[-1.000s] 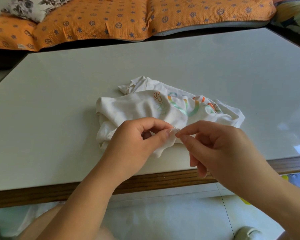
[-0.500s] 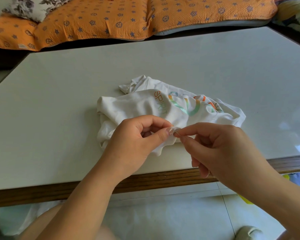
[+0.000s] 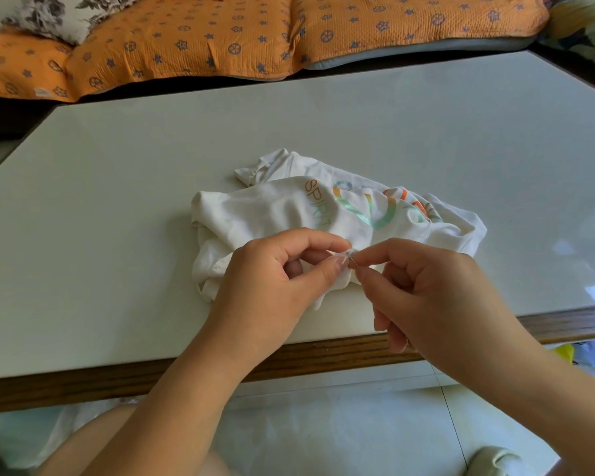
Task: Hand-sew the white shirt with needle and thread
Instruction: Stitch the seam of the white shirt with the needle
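Note:
A crumpled white shirt (image 3: pixel 275 214) with orange and green lettering lies near the front edge of the white table (image 3: pixel 117 201). My left hand (image 3: pixel 275 286) pinches a small fold of the shirt's near edge between thumb and forefinger. My right hand (image 3: pixel 426 290) meets it from the right and pinches a thin needle (image 3: pixel 351 258) at that fold. Only a short glint of the needle shows between the fingertips. The thread is too fine to make out.
The table has a wooden front rim (image 3: pixel 323 355). An orange patterned cushion (image 3: pixel 220 39) runs along the far side, with a floral pillow (image 3: pixel 66 12) at the back left. Pale floor tiles (image 3: pixel 323 424) lie below the table edge.
Both hands keep their pinch at the same fold. The fingertips have drawn slightly closer together, and the view has shifted a little.

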Motion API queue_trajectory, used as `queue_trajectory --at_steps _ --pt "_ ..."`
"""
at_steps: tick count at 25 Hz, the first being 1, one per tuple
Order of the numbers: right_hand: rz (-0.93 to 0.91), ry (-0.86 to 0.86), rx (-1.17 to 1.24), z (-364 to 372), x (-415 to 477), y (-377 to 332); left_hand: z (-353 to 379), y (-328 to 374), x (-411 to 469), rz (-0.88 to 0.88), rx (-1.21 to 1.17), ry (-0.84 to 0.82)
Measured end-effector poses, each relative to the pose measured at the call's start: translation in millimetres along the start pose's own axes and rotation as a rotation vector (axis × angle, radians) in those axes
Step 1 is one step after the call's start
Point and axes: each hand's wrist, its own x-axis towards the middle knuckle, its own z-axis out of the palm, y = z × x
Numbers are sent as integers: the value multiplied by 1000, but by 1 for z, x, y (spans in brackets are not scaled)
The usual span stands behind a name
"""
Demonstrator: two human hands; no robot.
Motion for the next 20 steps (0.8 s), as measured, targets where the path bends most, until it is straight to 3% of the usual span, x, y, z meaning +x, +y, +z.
queue_trajectory --at_steps 9,14,20 --pt "-22 73 -32 6 4 4 11 9 -8 368 565 88" --pt "-61 107 18 6 3 1 14 5 -8 65 136 78" --pt "-39 74 205 7 3 -1 14 -4 -5 180 224 139"
